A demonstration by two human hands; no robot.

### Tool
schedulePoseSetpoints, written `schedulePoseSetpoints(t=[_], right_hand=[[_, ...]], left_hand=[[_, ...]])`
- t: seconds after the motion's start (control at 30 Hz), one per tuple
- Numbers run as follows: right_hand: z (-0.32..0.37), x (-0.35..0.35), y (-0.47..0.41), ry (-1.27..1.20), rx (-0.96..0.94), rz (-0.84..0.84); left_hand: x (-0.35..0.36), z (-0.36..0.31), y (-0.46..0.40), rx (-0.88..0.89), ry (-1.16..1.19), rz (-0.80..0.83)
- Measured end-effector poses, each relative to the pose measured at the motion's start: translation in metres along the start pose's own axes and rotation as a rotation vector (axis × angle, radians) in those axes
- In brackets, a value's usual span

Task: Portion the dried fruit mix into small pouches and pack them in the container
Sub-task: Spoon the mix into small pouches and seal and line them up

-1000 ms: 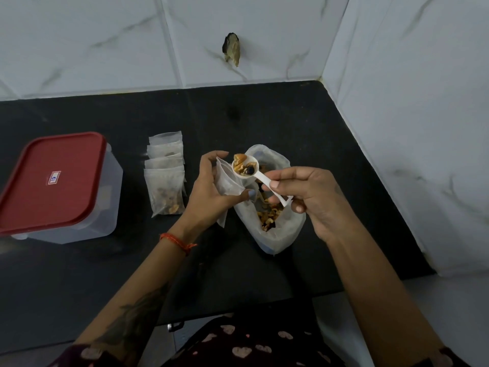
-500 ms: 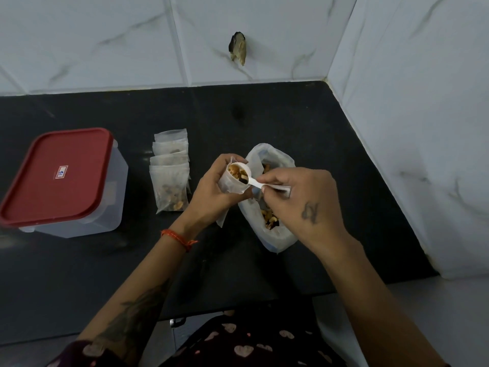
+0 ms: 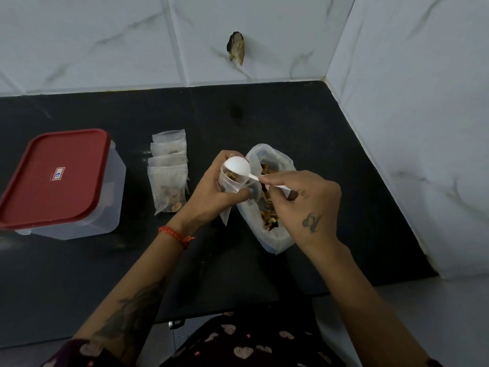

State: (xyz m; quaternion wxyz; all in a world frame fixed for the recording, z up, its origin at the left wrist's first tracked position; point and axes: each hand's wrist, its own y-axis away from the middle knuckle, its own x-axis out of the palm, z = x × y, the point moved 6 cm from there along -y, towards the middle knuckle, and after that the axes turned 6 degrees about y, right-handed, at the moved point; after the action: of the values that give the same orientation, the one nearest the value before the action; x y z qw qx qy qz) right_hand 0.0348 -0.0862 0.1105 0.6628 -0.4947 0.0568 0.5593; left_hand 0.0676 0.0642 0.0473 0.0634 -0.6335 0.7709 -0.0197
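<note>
My left hand grips a small translucent pouch with its mouth held open, some dried fruit visible inside. My right hand pinches the handle of a white plastic spoon, which is turned bowl-down over the pouch mouth. Just right of the pouch, a large open bag of dried fruit mix lies on the black counter, partly hidden by my right hand. Several filled small pouches lie overlapped in a row to the left. A clear plastic container with a red lid stands shut at far left.
The black counter ends at white tiled walls behind and on the right, meeting in a corner at upper right. A dark hole or chip marks the back wall. The counter's front edge runs below my forearms.
The spoon, loaded and upright a second ago, has moved to the pouch mouth and turned over, tipping its fruit in. My right hand has rotated palm-down.
</note>
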Motion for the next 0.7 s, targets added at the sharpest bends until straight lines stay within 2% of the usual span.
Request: schedulePoseSetpoints(t=[0.1,0.27,0.37,0.43,0.6,0.7], right_hand=[[-0.008,0.003,0.000,-0.144,0.218,0.115],[-0.026,0.009,0.006,-0.652,0.739,0.250],[-0.041,0.007,0.011,-0.687,0.901,0.295],[-0.053,0.000,0.013,-0.561,0.876,0.307],[-0.062,-0.008,0.024,0.041,0.568,0.429],[-0.055,-0.002,0.030,0.278,0.427,0.475]], left_hand=[[0.000,0.001,-0.001,-0.017,-0.002,0.010],[0.001,0.001,0.000,-0.047,0.021,0.018],[-0.002,0.005,0.001,-0.085,-0.008,0.009],[-0.004,0.011,0.004,-0.121,-0.054,-0.007],[-0.008,0.029,0.012,-0.169,-0.218,-0.128],[-0.005,0.034,0.013,-0.201,-0.350,-0.189]])
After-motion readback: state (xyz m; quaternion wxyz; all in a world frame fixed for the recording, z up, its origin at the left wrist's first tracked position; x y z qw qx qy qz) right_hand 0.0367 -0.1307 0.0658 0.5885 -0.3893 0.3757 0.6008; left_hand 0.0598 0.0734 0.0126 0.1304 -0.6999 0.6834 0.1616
